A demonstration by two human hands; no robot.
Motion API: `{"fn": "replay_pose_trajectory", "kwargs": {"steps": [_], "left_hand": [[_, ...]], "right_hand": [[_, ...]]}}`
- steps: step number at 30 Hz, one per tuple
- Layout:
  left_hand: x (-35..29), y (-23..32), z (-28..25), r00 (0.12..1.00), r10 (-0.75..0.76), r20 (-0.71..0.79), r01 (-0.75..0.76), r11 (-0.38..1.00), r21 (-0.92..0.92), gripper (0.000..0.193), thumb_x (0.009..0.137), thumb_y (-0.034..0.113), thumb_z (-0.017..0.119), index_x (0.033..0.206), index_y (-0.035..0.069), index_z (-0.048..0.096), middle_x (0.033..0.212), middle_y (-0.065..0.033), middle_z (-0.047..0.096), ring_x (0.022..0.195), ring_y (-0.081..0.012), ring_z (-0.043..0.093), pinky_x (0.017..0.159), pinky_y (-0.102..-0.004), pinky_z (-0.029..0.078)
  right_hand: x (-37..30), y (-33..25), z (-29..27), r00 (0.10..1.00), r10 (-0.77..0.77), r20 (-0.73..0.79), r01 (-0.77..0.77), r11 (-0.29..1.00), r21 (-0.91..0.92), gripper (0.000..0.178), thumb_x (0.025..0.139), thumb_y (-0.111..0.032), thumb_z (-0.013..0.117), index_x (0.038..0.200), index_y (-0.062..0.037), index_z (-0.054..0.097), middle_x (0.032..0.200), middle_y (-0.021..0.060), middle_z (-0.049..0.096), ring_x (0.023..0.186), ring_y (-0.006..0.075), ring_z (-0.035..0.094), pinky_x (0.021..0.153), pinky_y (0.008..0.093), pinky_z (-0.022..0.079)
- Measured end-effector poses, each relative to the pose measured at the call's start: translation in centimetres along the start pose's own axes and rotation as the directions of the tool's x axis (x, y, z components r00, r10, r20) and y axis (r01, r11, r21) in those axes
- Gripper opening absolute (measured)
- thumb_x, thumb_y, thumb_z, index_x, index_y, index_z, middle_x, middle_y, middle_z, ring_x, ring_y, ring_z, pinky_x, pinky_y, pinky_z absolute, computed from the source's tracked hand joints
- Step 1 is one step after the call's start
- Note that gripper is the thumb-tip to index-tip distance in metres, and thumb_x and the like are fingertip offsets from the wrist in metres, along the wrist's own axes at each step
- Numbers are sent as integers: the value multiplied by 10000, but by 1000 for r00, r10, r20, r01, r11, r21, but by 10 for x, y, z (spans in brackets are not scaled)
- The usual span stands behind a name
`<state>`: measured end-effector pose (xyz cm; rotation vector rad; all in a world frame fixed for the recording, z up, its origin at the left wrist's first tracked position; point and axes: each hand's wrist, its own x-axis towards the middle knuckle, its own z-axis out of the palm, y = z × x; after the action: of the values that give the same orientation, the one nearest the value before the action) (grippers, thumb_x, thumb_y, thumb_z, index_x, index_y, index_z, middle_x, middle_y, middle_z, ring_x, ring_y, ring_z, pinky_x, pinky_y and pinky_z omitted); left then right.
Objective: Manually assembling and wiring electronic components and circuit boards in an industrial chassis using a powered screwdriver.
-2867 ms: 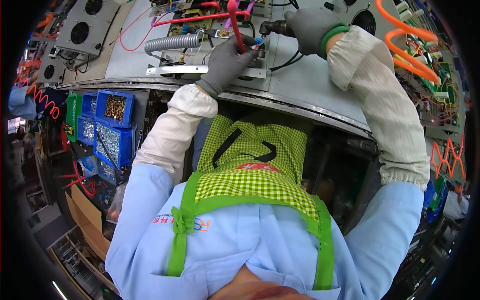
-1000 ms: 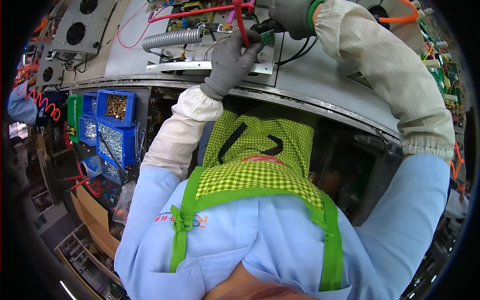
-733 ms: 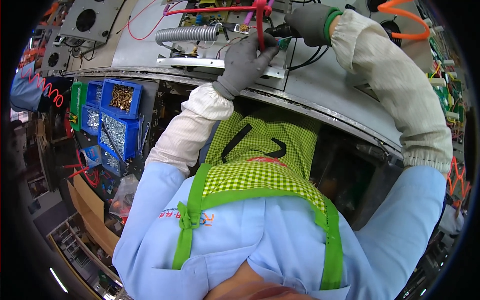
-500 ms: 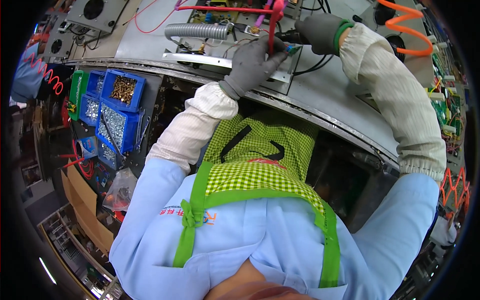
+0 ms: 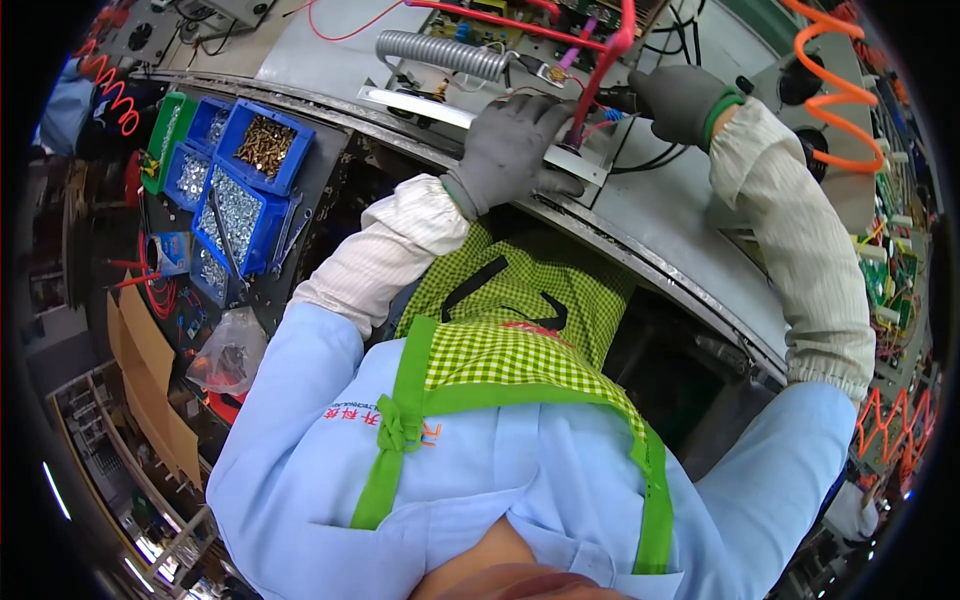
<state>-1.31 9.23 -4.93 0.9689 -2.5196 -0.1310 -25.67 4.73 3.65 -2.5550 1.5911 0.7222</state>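
Note:
My left hand (image 5: 512,150), in a grey glove, rests over the front edge of an open metal chassis (image 5: 425,107). Its fingers are apart and the thumb stretches to the right along the panel; nothing shows in its grip. On the far right side of the chassis, my gloved right hand (image 5: 686,104) is closed around a black, rod-like tool (image 5: 620,99), mostly hidden by the fingers. Between the hands, a thick red cable (image 5: 600,78) runs down to the panel beside a small blue part (image 5: 613,115). A grey corrugated hose (image 5: 445,52) lies across the chassis.
Blue bins (image 5: 235,215) of screws, nuts and washers stand at the left, with a green bin (image 5: 165,140) behind. A coiled orange air hose (image 5: 835,95) hangs at the right. Black cables (image 5: 655,160) trail over the bench. A plastic bag (image 5: 228,350) and cardboard (image 5: 150,370) sit lower left.
My left hand has drawn back from the red cable to the chassis edge, its fingers spreading. My right hand still grips the black tool. The whole view has shifted slightly.

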Motion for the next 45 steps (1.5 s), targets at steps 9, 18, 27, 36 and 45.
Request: {"fn": "replay_pose_trajectory", "kwargs": {"steps": [9,18,27,36,45], "left_hand": [[-2,-1,5,992,-52,118,41,995,95,846,695,659,698,1328,131,505,1200,-71,611,1124,-249,578,954,-429,435],[-2,3,0,988,-50,149,42,998,54,746,680,611,721,1222,120,570,1098,-85,636,1065,-260,599,945,-425,452],[-6,-7,-2,982,-52,184,50,999,17,771,710,616,708,1264,107,544,1133,-95,627,1066,-274,608,962,-414,443],[-4,46,-108,799,73,-597,-319,893,-318,895,674,299,802,1424,45,384,1336,-135,485,1245,-336,464,1119,-396,301],[-109,-52,-214,845,-78,-529,23,994,-109,738,695,108,768,1372,138,477,968,-155,678,862,-360,666,748,-424,541]], "right_hand": [[-1,-2,-5,999,18,39,-19,1000,19,398,729,-133,666,1112,-94,567,923,148,678,872,356,666,749,451,539],[15,10,-23,982,157,107,-174,969,177,452,759,-457,674,1035,-99,680,954,148,706,903,332,680,793,430,535],[-17,4,-78,943,333,10,-329,934,-141,376,728,-396,710,985,-121,706,896,160,700,857,341,675,763,439,535],[-149,-95,-204,964,260,-46,-264,961,-89,379,661,-192,804,937,-36,597,755,150,668,714,303,681,622,398,517],[-124,-220,-202,552,-518,-654,268,852,-449,487,750,-247,770,1179,-79,611,1189,129,620,1037,298,625,827,421,503]]}}
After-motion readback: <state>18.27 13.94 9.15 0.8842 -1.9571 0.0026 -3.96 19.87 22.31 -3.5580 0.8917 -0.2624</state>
